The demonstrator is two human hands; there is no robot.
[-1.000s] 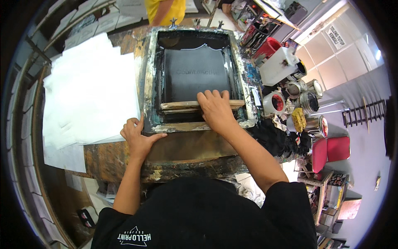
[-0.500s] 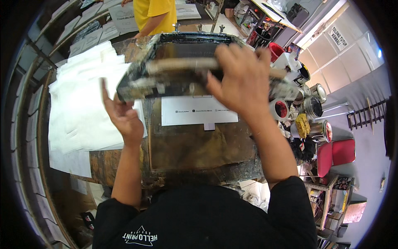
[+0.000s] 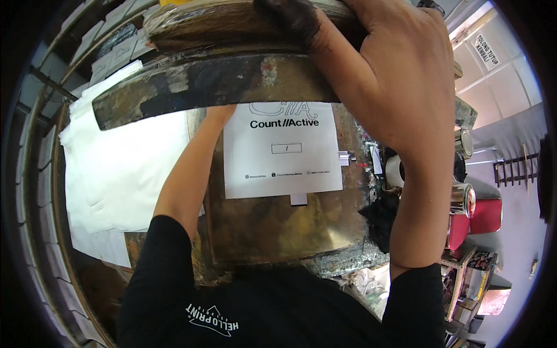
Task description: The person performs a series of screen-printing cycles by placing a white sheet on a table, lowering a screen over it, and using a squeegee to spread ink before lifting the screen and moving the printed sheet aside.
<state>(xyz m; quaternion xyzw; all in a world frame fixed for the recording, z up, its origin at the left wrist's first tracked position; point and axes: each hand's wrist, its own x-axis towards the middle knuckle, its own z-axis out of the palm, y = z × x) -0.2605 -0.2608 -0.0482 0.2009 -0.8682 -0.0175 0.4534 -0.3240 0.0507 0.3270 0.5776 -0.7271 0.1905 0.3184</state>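
A paint-stained printing screen frame (image 3: 217,87) is tilted up close in front of me, its near bar crossing the upper view. My right hand (image 3: 400,64) is closed round the wooden handle of a squeegee (image 3: 232,23) just above that bar; its thumb is black with ink. Whether it also grips the frame is hard to make out. My left hand (image 3: 222,113) reaches under the raised frame, only its wrist area showing and its fingers hidden. Below lies a white printed sheet (image 3: 284,168) with black lettering and a line drawing, its top covered by the frame.
A brown stained board (image 3: 255,232) carries the sheet, with small tabs (image 3: 299,199) at its edges. White sheets (image 3: 116,174) are piled at left. Cans (image 3: 462,200) and a black rag (image 3: 382,220) line the right edge, a red chair (image 3: 486,216) beyond. Racks stand far left.
The frame and squeegee have risen toward me with my right hand, uncovering more of the printed sheet. My left hand, open beside the frame before, has gone underneath it.
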